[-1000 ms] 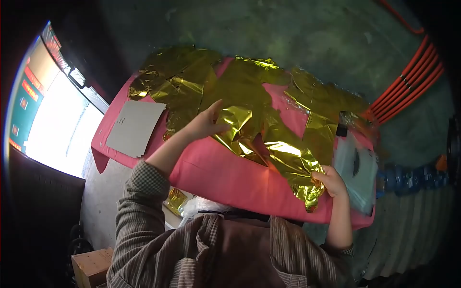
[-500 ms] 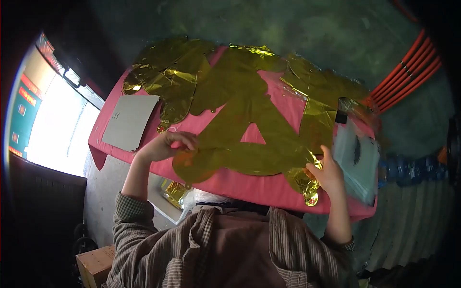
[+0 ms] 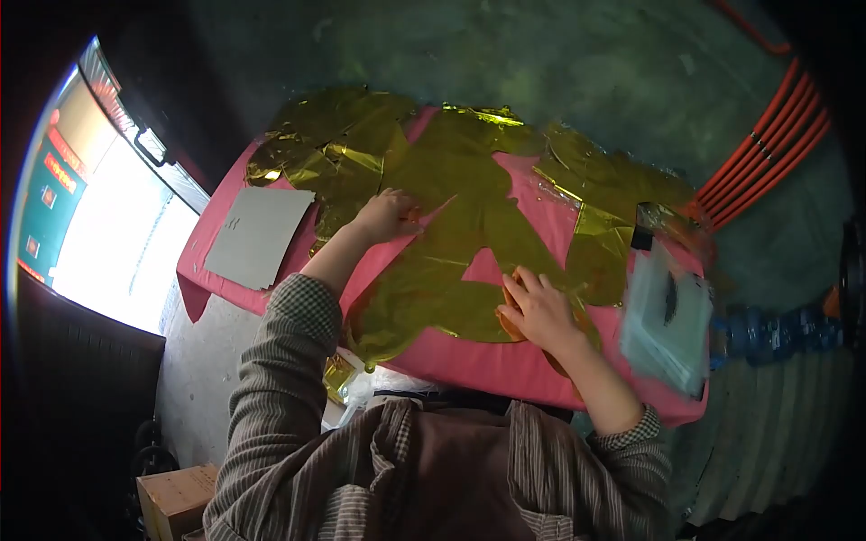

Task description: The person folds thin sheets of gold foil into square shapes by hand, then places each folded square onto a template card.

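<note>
A large flat gold foil balloon [image 3: 451,270], uninflated and creased, lies over a pink-covered table [image 3: 469,365]. My left hand [image 3: 386,216] rests at its upper left part, fingers curled in against the foil beside a gap showing pink cloth. Near the balloon's lower right edge, my right hand [image 3: 541,314] lies over the foil with bent fingers spread apart and the thumb low. Orange reflections show in the foil around both hands. The foil under the right palm is hidden.
More gold foil [image 3: 334,135] covers the table's far side. A grey card sheet [image 3: 260,236] lies at left, clear plastic bags [image 3: 666,316] at right. On the floor are a cardboard box [image 3: 176,496] and blue bottles [image 3: 776,329]. Red pipes [image 3: 758,149] run at upper right.
My left hand has moved up and right across the foil, and its fingers have curled in. My right hand has moved left and slightly up. The balloon's lower edge has shifted and wrinkled.
</note>
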`<state>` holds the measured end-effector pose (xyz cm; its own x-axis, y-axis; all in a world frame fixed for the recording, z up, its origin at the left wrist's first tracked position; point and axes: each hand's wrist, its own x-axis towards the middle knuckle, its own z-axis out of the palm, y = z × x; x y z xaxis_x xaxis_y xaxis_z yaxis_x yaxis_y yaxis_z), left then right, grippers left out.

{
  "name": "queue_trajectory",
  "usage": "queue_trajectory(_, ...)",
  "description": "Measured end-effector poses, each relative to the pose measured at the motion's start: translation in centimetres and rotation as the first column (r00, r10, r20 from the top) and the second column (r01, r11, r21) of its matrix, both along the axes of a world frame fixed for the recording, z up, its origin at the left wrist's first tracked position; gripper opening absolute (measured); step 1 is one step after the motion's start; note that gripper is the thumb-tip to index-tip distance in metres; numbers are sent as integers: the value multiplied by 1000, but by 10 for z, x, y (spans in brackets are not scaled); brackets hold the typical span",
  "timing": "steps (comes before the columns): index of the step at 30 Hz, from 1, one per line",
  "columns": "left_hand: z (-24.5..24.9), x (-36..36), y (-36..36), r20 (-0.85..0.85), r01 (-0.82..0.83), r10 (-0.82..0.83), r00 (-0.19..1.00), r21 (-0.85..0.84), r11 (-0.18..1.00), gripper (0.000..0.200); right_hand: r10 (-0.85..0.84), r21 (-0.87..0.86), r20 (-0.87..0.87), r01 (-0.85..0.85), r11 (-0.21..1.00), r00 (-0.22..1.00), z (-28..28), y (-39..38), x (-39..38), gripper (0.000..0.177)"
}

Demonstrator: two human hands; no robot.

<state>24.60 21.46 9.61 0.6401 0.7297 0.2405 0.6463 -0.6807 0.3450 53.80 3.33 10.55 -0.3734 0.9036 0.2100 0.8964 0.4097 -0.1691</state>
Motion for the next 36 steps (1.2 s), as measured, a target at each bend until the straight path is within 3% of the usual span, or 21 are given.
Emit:
queue_trajectory(7,-16,3,30,43,18,-24,999,128,992,20,-66,-8,5,66,998,998,-6,-16,13,48)
queue_trajectory(9,-15,6,32,152,-210,205,967,15,978,20,-59,4,11,59,998,998,-8,-17,13,47)
queue_trajectory(10,-11,7,33,152,-210,206,967,13,978,20,-61,-6,-1,61,998,998,-9,-17,12,47)
queue_trajectory(12,-4,7,41,322,-298,398,859,-316,901,21,-63,-18,-17,62,998,998,-9,-17,10,47)
queue_trajectory(19,16,23,44,370,-317,444,816,-354,880,36,-36,21,-5,36,999,999,-11,-13,8,46)
queue_trajectory(21,27,31,38,247,-424,470,847,-219,879,38,-32,18,5,32,999,999,-5,-11,6,45)
queue_trajectory(24,32,37,38,381,-298,412,827,-324,898,37,-56,-105,57,62,993,997,10,-5,4,42)
queue_trajectory(27,23,36,53,368,-224,303,879,-242,944,33,8,-235,147,27,972,989,23,16,7,39)
queue_trajectory(29,28,37,52,366,-202,273,889,-221,954,35,145,-315,177,-83,945,973,33,39,3,37)
queue_trajectory(30,31,37,51,364,-183,246,898,-199,963,37,123,-361,145,-63,930,982,42,52,-3,38)
queue_trajectory(32,35,38,49,384,-126,205,900,-222,967,36,131,-176,-45,-137,975,990,35,84,-10,42)
queue_trajectory(34,38,41,46,403,-68,163,900,-239,969,35,114,115,-175,-95,989,978,24,116,-26,50)
queue_trajectory(36,41,51,36,257,-234,217,942,37,971,29,-42,-60,-269,27,998,962,36,143,-50,57)
